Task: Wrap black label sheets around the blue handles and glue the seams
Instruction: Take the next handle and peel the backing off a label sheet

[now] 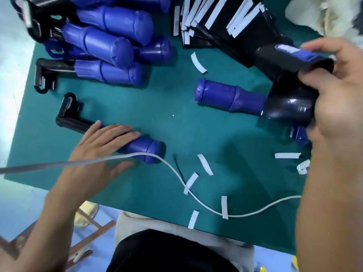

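My left hand (pixel 98 148) rests with straight fingers on a blue handle (pixel 146 151) that lies on the green mat (pixel 176 118); its black head (pixel 67 116) points to the far left. At the right edge my right hand (pixel 332 91) grips a black label sheet (pixel 275 59), fingers and thumb curled round it; a blue piece (pixel 290 51) shows inside the sheet. A second blue handle (pixel 225 97) lies in front of that hand, its narrow end under glossy black sheet (pixel 288 108) against my palm. How the two join is hidden.
A pile of blue handles (pixel 110 42) with black heads fills the far left. A stack of black label sheets (pixel 225 22) with white backing strips lies at the top. Loose white strips (pixel 205 164) litter the mat. A white cable (pixel 172 169) crosses the near side.
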`<action>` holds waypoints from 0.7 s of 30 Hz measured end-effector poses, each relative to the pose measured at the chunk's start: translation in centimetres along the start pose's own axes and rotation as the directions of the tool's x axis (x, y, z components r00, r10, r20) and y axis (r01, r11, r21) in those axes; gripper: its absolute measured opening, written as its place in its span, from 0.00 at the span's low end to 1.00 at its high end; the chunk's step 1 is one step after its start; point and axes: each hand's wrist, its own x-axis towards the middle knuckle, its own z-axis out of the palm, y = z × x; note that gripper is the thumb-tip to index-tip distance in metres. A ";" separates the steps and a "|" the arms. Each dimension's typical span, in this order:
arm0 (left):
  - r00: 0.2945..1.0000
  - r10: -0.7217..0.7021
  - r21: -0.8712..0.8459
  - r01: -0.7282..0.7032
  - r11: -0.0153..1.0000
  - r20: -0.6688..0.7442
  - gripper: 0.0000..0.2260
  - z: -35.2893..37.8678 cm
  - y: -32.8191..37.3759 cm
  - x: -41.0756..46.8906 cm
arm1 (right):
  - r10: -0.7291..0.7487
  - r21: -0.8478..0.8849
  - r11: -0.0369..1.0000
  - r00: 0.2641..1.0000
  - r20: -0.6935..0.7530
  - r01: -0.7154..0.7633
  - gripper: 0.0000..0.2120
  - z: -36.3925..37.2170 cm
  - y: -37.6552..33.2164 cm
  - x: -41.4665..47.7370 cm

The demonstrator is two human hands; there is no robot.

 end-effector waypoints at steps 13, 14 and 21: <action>0.723 0.134 0.143 -0.050 0.988 -0.677 0.04 2.4 7.8 10.8 | 0.222 0.231 0.931 0.939 0.264 -0.284 0.18 0.5 4.7 -5.8; 0.769 0.136 0.042 -0.141 0.989 -0.625 0.04 2.3 9.0 12.0 | 0.204 0.220 0.939 0.942 0.267 -0.266 0.18 0.4 4.8 -5.8; 0.952 -0.095 -0.842 -0.208 0.497 -0.291 0.22 0.6 16.9 17.0 | -0.174 -0.219 0.955 0.975 0.137 0.201 0.23 1.3 5.2 -7.6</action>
